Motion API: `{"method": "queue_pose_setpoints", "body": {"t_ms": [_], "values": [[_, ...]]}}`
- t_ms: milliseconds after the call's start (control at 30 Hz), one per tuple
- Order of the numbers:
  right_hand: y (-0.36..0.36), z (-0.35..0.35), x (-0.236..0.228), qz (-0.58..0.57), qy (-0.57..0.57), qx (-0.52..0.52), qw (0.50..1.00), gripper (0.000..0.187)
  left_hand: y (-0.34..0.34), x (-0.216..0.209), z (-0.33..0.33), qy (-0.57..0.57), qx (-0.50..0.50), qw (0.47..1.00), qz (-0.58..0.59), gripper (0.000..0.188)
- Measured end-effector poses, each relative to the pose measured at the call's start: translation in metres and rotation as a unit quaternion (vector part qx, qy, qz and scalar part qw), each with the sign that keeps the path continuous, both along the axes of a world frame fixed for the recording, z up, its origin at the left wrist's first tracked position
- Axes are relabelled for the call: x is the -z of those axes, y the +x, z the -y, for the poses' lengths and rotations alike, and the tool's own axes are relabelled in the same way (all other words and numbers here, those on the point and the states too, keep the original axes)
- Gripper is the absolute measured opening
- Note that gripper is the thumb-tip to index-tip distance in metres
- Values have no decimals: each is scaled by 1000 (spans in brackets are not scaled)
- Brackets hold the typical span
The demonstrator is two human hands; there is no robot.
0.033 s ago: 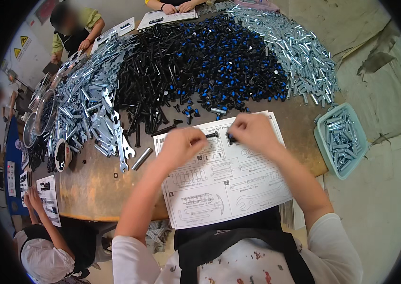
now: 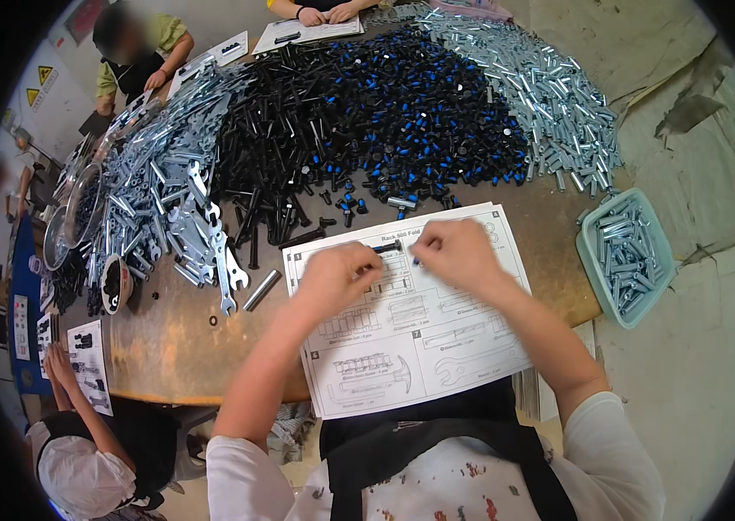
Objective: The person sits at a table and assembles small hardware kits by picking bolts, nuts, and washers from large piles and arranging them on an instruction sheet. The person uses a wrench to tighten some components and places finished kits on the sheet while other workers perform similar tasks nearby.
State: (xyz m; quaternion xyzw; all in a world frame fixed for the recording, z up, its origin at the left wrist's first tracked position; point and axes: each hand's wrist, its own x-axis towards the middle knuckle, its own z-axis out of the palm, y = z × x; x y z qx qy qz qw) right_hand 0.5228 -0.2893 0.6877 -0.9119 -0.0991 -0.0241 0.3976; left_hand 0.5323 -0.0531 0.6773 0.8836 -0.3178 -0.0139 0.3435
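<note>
a short black bolt (image 2: 387, 247) lies on the printed parts sheet (image 2: 420, 347), near its top edge, between the two hands. it looks like steel: stiff, small, light on its own, smooth enough to roll, so it is best pinched across the shank near the head. the left hand (image 2: 337, 276) is curled, fingertips closed about the bolt's left end. the right hand (image 2: 454, 252) is also curled, fingertips down by a small blue-tipped piece (image 2: 416, 259); whether it grips that piece i cannot tell, the view is too small. beyond the sheet a heap of black bolts with blue tips (image 2: 385, 130) covers the brown table (image 2: 168, 347), with flat silver wrenches (image 2: 203, 234) at left and a teal tray (image 2: 628, 256) of silver pins at right.
</note>
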Motion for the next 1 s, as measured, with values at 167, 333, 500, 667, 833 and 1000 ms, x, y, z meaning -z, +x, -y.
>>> {"method": "queue_pose_setpoints", "body": {"t_ms": [167, 333, 500, 667, 833, 1000], "values": [[-17, -32, 24, 76, -170, -10, 983, 19, -28, 14, 12, -5, -95, 995, 19, 25], [-17, -17, 21, 131, -172, -105, 971, 18, -33, 21, 17, 31, -146, 989, 20, 29], [-9, -15, 26, 119, -220, -136, 959, 14, -27, 26, 20, 33, -153, 987, 45, 15], [-11, -22, 27, 111, -210, -99, 966, 14, -24, 28, 19, 14, -143, 989, 38, 12], [-9, -22, 24, 72, -213, -95, 970, 15, -22, 31, 20, 10, -138, 989, 47, 11], [-9, -24, 22, 37, -231, -83, 969, 16, -20, 35, 19, 2, -137, 990, 40, 15]]}}
